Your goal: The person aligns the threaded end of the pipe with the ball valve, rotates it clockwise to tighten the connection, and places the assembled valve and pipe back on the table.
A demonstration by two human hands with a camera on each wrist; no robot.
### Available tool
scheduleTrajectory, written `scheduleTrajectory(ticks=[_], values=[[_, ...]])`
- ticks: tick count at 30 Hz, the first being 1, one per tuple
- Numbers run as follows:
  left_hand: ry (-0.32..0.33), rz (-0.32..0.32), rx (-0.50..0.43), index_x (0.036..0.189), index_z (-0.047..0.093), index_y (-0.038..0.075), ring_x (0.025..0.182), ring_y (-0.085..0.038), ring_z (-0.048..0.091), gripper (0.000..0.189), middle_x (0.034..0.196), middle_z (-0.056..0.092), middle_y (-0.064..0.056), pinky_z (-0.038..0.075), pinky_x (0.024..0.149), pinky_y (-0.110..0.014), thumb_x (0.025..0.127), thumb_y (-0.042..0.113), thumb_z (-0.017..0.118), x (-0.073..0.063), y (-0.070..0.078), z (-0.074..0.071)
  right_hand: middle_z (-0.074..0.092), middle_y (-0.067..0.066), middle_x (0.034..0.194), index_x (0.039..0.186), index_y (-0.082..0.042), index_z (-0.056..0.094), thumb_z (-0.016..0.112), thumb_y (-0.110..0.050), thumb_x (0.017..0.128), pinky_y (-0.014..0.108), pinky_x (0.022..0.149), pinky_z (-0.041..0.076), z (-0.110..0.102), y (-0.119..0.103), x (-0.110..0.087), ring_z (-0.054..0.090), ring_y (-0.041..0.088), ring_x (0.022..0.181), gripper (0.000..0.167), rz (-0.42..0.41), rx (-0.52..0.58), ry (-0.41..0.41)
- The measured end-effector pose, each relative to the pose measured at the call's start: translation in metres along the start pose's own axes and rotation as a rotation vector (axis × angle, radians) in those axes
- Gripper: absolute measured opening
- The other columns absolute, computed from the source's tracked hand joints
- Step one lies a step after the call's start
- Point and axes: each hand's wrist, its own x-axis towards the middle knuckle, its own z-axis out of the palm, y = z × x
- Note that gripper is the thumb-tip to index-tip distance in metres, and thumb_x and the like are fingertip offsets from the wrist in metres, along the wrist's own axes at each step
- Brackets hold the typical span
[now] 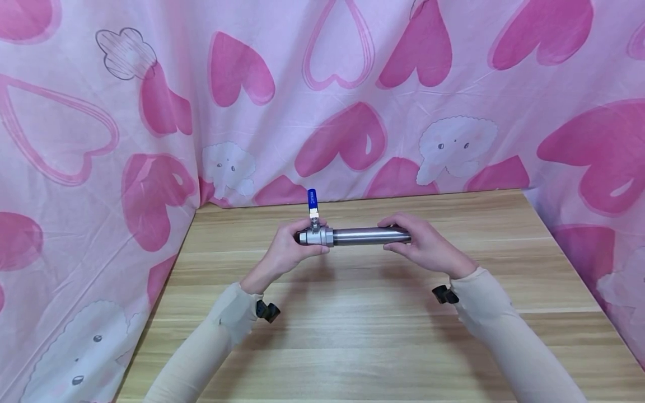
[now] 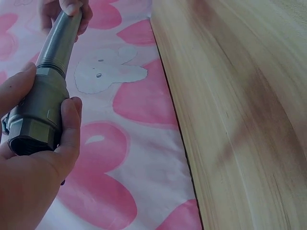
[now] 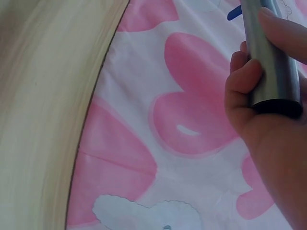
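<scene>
Head cam: L fingers (image 1: 297, 225) grip valve (image 1: 317, 237) w/ blue lever (image 1: 312, 200), R fingers (image 1: 399, 220) hold pipe (image 1: 359, 236) (R end partly hid).

Head cam's pretty bright and crisp, light seems to come from above, with soft blurry shadows on the wood-grain table (image 1: 353, 347) and a shiny streak down the metal pipe (image 1: 365, 235). Both wrist cams are way dimmer and kinda hazy, fine detail gone soft. Right wrist one bends the table's edge into a curve.
</scene>
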Motion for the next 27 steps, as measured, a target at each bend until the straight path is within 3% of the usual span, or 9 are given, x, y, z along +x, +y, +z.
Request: scheduleTrajectory(ticks=[9, 21, 27], values=[[0.004, -0.020, -0.015, 0.123, 0.065, 0.021, 0.100, -0.020, 0.060, 0.051, 0.122, 0.066, -0.002, 0.052, 0.083, -0.031, 0.075, 0.019, 0.084, -0.0011, -0.0017, -0.0023, 0.063, 0.005, 0.111, 0.116, -0.011, 0.059, 0.068, 0.012, 0.078, 0.022, 0.085, 0.047, 0.0005, 0.0066, 0.0016, 0.059, 0.019, 0.096, 0.045, 0.040, 0.099, -0.004], [0.006, -0.054, -0.039, 0.121, 0.066, 0.024, 0.102, -0.022, 0.061, 0.050, 0.120, 0.066, -0.001, 0.053, 0.084, -0.033, 0.075, 0.018, 0.083, -0.0010, -0.0018, -0.0065, 0.064, 0.009, 0.117, 0.123, -0.010, 0.058, 0.075, -0.005, 0.083, 0.019, 0.084, 0.048, -0.0005, 0.0075, 0.0011, 0.061, 0.015, 0.097, 0.044, 0.105, 0.173, 0.002], [0.011, -0.051, -0.041, 0.121, 0.066, 0.023, 0.102, -0.022, 0.060, 0.050, 0.121, 0.066, -0.002, 0.053, 0.083, -0.032, 0.075, 0.018, 0.084, -0.0013, -0.0029, -0.0067, 0.065, 0.010, 0.116, 0.122, -0.009, 0.058, 0.075, -0.007, 0.083, 0.018, 0.081, 0.049, 0.0003, 0.0083, 0.0006, 0.061, 0.013, 0.095, 0.042, 0.097, 0.193, 0.023]])
